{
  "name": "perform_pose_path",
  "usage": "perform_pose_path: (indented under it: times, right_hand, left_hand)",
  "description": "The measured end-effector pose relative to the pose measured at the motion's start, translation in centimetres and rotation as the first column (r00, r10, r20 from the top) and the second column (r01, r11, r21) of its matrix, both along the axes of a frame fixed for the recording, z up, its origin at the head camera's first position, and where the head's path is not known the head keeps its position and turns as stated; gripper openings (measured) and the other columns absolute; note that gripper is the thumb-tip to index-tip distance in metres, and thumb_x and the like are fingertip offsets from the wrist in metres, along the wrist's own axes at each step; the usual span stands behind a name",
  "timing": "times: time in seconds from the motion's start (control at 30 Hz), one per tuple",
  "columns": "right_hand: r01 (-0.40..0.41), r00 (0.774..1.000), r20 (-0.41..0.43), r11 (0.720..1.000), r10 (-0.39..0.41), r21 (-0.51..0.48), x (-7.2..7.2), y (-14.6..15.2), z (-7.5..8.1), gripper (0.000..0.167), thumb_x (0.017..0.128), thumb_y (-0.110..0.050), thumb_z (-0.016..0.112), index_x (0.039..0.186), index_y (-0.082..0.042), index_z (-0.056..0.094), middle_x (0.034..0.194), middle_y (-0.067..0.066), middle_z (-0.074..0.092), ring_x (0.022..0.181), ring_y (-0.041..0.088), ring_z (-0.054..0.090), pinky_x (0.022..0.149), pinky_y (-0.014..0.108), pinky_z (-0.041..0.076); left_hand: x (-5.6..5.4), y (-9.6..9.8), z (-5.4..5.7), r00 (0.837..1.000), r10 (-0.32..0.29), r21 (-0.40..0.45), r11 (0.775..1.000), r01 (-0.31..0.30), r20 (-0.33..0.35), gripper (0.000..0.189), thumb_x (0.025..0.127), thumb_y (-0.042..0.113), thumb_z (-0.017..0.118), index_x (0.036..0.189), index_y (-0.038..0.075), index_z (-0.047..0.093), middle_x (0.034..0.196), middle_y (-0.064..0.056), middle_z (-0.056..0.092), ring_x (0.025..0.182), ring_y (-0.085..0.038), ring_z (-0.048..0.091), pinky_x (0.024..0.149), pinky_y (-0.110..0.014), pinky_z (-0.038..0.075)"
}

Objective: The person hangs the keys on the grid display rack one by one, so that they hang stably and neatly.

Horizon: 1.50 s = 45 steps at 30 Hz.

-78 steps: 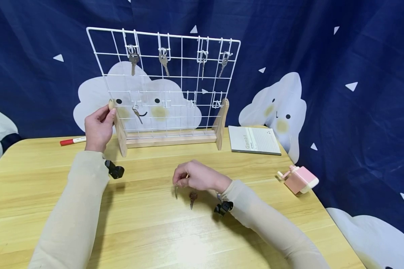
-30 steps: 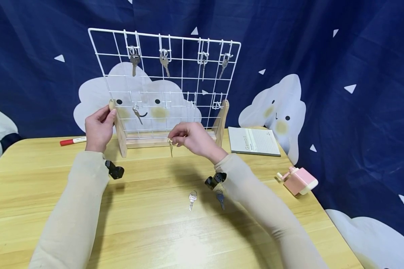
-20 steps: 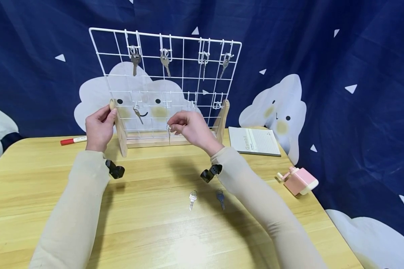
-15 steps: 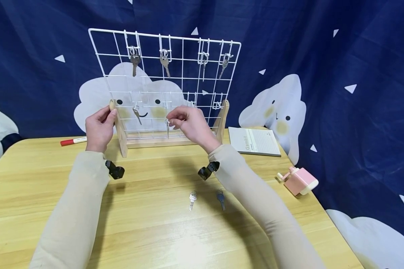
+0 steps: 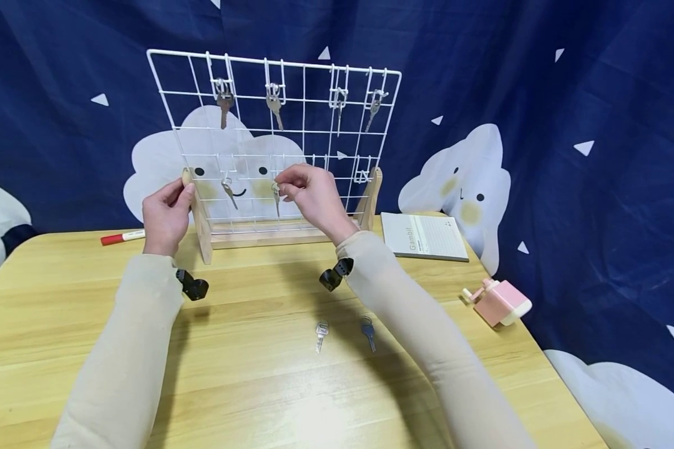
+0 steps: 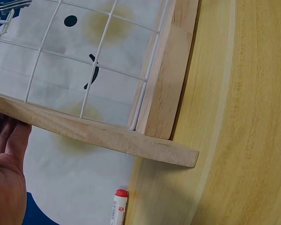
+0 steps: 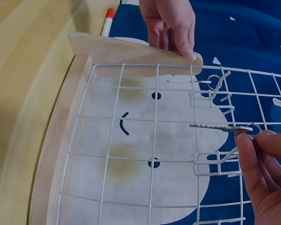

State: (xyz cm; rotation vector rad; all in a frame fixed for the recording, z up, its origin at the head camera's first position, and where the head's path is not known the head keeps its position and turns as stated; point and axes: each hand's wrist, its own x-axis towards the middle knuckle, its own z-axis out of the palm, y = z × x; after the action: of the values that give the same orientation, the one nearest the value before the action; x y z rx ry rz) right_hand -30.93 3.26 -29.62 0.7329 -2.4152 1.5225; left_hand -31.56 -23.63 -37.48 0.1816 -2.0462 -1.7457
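Observation:
My left hand [image 5: 165, 215] grips the top of the wooden side post [image 5: 202, 224] of a white wire grid rack [image 5: 303, 65]. With thumb and fingers my right hand [image 5: 317, 196] pinches a small key [image 7: 215, 127] by its ring, the blade hanging down in front of the grid. In the right wrist view, the fingertips are close to a white wire hook [image 7: 219, 161] of the lower row. Another key [image 5: 229, 190] hangs on the lower row's left hook. Two keys, one silver [image 5: 322, 337] and one dark [image 5: 368, 333], lie on the table below.
Several keys hang along the top row, such as the leftmost key [image 5: 224, 106]. A red-capped marker [image 5: 122, 237] lies left of the rack. To the right are a notebook [image 5: 424, 237] and a pink crank device [image 5: 500, 304]. A dark blue curtain [image 5: 472, 62] hangs behind.
My right hand has picked a key up from the table and raised it to the lower part of the grid, moving slightly left. My left hand stays on the post.

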Motion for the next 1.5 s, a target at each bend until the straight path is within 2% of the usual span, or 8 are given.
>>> perform_pose_path:
  times: [0.23, 0.43, 0.6, 0.73, 0.93, 1.1, 1.3, 1.5]
  right_hand:
    - [0.077, 0.997, -0.017, 0.997, -0.077, 0.004, -0.5, -0.1, 0.0, 0.01, 0.092, 0.004, 0.066, 0.097, -0.001, 0.074, 0.087, 0.005, 0.071, 0.073, 0.017, 0.068, 0.067, 0.019, 0.056]
    - [0.122, 0.991, -0.061, 0.992, -0.123, -0.012, -1.0, -0.4, -0.6, 0.01, 0.089, 0.006, 0.067, 0.092, -0.002, 0.074, 0.083, 0.003, 0.07, 0.072, 0.015, 0.068, 0.066, 0.018, 0.055]
    - [0.163, 0.981, -0.117, 0.985, -0.156, 0.06, -1.4, -0.5, -1.2, 0.008, 0.089, 0.001, 0.07, 0.091, -0.006, 0.075, 0.085, 0.001, 0.07, 0.073, 0.007, 0.064, 0.069, 0.016, 0.052]
    - [0.177, 0.979, -0.124, 0.98, -0.165, 0.094, -1.4, -0.3, -1.4, 0.007, 0.09, -0.002, 0.071, 0.095, -0.006, 0.075, 0.091, 0.001, 0.07, 0.079, 0.007, 0.064, 0.072, 0.015, 0.051]
    - [0.148, 0.983, -0.129, 0.981, -0.132, 0.123, -0.6, 0.2, -1.9, 0.015, 0.093, -0.001, 0.066, 0.106, -0.002, 0.072, 0.099, 0.003, 0.068, 0.089, 0.01, 0.064, 0.079, 0.013, 0.051]
    - [0.092, 0.984, -0.166, 0.988, -0.07, 0.128, 0.6, 1.0, -2.5, 0.014, 0.092, 0.0, 0.066, 0.105, -0.001, 0.072, 0.099, 0.004, 0.067, 0.087, 0.011, 0.063, 0.078, 0.014, 0.052]
    - [-0.032, 0.997, -0.061, 0.975, 0.046, 0.22, 2.4, 2.2, -3.0, 0.016, 0.095, -0.003, 0.064, 0.109, -0.003, 0.07, 0.105, 0.003, 0.067, 0.094, 0.011, 0.063, 0.081, 0.015, 0.051]
    - [-0.117, 0.993, 0.013, 0.947, 0.119, 0.298, 3.7, 3.7, -3.6, 0.019, 0.095, -0.002, 0.063, 0.112, -0.002, 0.07, 0.109, 0.004, 0.067, 0.098, 0.013, 0.062, 0.082, 0.016, 0.052]
  left_hand:
    - [-0.1, 0.2, 0.0, 1.0, 0.003, -0.005, 1.0, -0.003, -0.018, 0.045, 0.098, 0.029, 0.059, 0.138, 0.008, 0.058, 0.134, -0.015, 0.058, 0.115, -0.014, 0.058, 0.095, -0.025, 0.049]
    - [0.1, 0.1, 0.0, 1.0, 0.004, -0.027, 1.0, -0.004, 0.013, 0.047, 0.099, 0.032, 0.057, 0.14, 0.009, 0.056, 0.136, -0.014, 0.057, 0.116, -0.015, 0.057, 0.096, -0.025, 0.049]
    - [0.1, 0.0, -0.1, 1.0, 0.006, -0.029, 1.0, -0.006, 0.02, 0.047, 0.099, 0.033, 0.056, 0.14, 0.011, 0.055, 0.136, -0.014, 0.057, 0.116, -0.015, 0.057, 0.096, -0.025, 0.048]
    - [-0.1, 0.0, -0.2, 1.0, 0.001, -0.016, 1.0, 0.0, 0.004, 0.046, 0.099, 0.031, 0.057, 0.14, 0.01, 0.056, 0.135, -0.014, 0.057, 0.116, -0.014, 0.057, 0.096, -0.025, 0.049]
    - [-0.1, -0.1, -0.2, 1.0, 0.003, -0.009, 1.0, -0.003, 0.005, 0.045, 0.099, 0.031, 0.057, 0.14, 0.011, 0.056, 0.135, -0.015, 0.057, 0.115, -0.014, 0.057, 0.096, -0.025, 0.049]
    - [0.0, -0.1, -0.2, 1.0, 0.002, -0.005, 1.0, -0.002, -0.003, 0.044, 0.099, 0.029, 0.058, 0.139, 0.01, 0.057, 0.135, -0.015, 0.057, 0.115, -0.014, 0.057, 0.096, -0.025, 0.049]
    - [0.0, -0.1, -0.3, 1.0, 0.006, 0.002, 1.0, -0.006, 0.006, 0.045, 0.098, 0.029, 0.058, 0.139, 0.01, 0.057, 0.135, -0.015, 0.057, 0.115, -0.014, 0.058, 0.096, -0.024, 0.048]
    - [0.0, -0.1, -0.2, 1.0, 0.007, 0.004, 1.0, -0.007, 0.002, 0.045, 0.098, 0.029, 0.058, 0.139, 0.009, 0.057, 0.134, -0.015, 0.058, 0.114, -0.014, 0.058, 0.096, -0.024, 0.048]
